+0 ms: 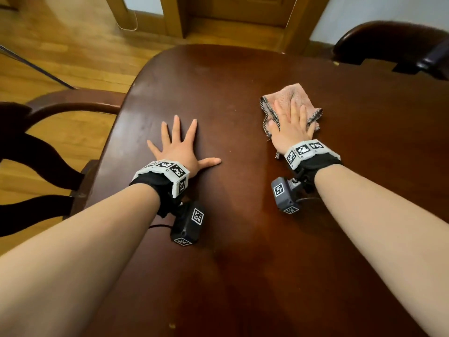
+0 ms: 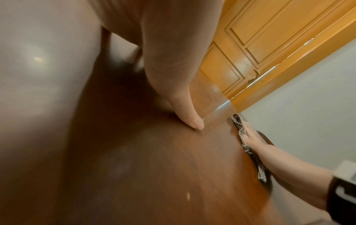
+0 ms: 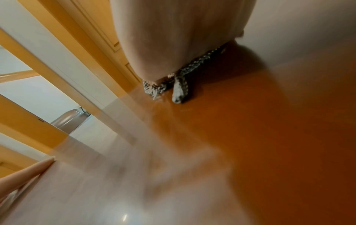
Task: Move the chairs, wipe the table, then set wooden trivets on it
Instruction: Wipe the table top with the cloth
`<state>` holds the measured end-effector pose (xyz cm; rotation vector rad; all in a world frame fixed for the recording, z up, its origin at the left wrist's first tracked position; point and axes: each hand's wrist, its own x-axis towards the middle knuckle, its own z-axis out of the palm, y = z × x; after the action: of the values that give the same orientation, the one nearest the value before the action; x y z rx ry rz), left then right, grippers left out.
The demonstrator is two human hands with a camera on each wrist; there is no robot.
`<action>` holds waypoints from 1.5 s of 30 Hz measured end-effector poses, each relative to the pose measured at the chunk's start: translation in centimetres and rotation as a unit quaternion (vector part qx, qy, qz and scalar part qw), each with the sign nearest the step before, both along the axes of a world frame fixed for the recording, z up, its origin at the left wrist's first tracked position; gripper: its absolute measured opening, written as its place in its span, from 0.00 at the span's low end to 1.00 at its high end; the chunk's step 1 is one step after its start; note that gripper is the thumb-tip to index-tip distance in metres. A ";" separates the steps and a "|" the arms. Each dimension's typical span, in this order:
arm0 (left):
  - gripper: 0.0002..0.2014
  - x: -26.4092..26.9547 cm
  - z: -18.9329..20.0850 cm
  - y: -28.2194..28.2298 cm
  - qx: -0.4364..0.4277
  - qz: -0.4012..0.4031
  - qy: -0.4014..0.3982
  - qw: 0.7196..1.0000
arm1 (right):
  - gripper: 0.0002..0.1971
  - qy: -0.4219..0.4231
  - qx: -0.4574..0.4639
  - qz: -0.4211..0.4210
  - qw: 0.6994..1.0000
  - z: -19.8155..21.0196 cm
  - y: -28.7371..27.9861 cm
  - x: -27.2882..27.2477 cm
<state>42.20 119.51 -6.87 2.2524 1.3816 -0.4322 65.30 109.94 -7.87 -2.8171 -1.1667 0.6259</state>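
The pink cloth (image 1: 291, 103) is lying bunched on the dark table (image 1: 238, 76), toward its right side, looking soft, light and limp, so pressing it flat suits better than pinching an edge. The right hand (image 1: 292, 125) is pressing it with straight fingers; the left hand (image 1: 178, 147) is bracing the table, spread flat, left of the cloth. No readable writing is showing.

A glossy dark wooden table (image 1: 238, 76) bears a pink cloth (image 1: 292, 96) and both flat hands
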 end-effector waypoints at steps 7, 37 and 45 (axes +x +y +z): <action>0.43 1.3 -2.0 1.1 0.072 -0.022 -0.012 0.997 | 0.29 0.008 0.017 0.018 1.000 0.4 6.6 -0.5; 0.54 -3.4 1.5 4.7 -0.002 0.069 0.000 0.998 | 0.30 0.030 -0.027 0.142 0.989 1.2 6.0 0.3; 0.55 -3.4 1.0 4.7 -0.005 0.079 -0.011 0.997 | 0.32 0.022 0.005 0.151 0.988 0.9 18.4 -5.3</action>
<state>38.79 124.17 -5.88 2.1143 1.5293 -0.3595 60.00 128.30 -6.93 -2.6235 -1.5981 0.6887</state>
